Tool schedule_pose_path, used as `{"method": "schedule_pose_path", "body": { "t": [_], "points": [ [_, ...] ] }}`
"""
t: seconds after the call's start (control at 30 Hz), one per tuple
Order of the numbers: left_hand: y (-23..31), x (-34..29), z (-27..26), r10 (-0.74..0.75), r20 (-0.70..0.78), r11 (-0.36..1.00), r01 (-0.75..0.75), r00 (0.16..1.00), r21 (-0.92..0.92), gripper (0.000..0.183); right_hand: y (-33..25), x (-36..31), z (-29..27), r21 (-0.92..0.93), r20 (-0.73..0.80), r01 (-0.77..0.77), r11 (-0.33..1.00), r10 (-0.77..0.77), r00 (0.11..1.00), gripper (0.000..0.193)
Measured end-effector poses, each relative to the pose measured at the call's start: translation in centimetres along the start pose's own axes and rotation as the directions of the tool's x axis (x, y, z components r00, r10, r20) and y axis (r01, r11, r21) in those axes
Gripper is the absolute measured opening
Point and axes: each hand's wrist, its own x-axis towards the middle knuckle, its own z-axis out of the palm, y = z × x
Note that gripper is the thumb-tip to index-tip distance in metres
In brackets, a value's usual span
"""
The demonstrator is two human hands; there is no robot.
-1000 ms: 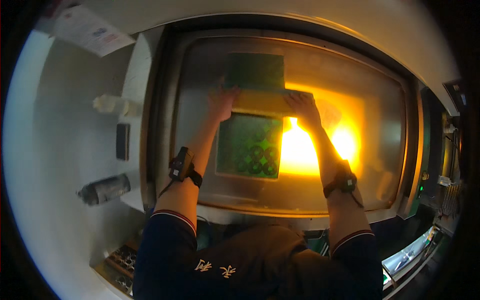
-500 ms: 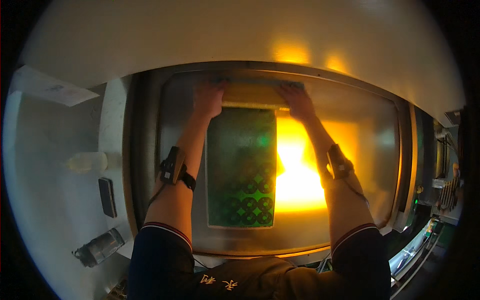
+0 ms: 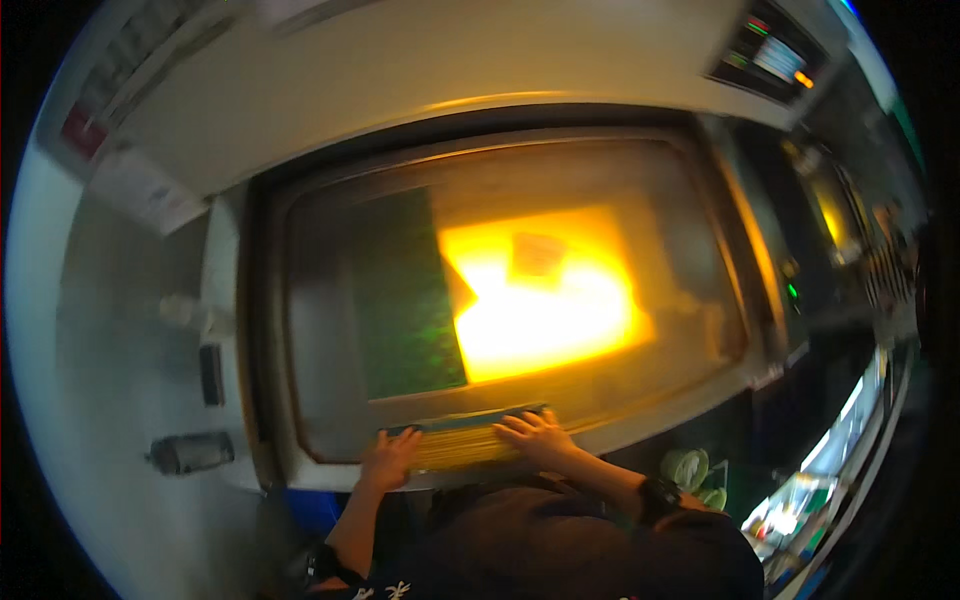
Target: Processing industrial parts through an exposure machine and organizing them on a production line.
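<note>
My left hand and my right hand grip the two ends of a wide, flat yellow bar with a dark strip along its far edge, like a broad squeegee. Fingers reach over that strip; the thumbs are not clear. The bar lies at the near edge of a framed, film-like work surface, close to my body. Beyond it is a dark green panel, blurred here. Right beside the panel, a bright yellow glow fills the surface and washes out detail.
A pale machine hood rises behind the frame, with a small display at upper right. On the left ledge lie a phone and a clear bottle. Green-rimmed rolls sit at lower right, near my right forearm.
Both hands have drawn the yellow bar from the far edge of the surface, across the green panel, to the near edge. The head view has shifted and tilted.
</note>
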Motion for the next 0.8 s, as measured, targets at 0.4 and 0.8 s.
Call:
{"method": "schedule_pose_path", "body": {
  "t": [0.4,0.8],
  "points": [
    [21.1,4.3,-1.7,-0.179,-0.181,0.980,0.159,0.967,-0.118,0.068,40.2,-19.2,-6.5,0.019,-0.616,-0.566,0.824,0.456,0.643,0.041],
    [33.0,12.4,-1.3,-0.127,-0.095,0.984,0.114,0.987,-0.134,0.073,62.9,-42.7,-7.1,0.086,-0.288,-0.900,0.427,0.876,0.387,0.028]
  ]
}}
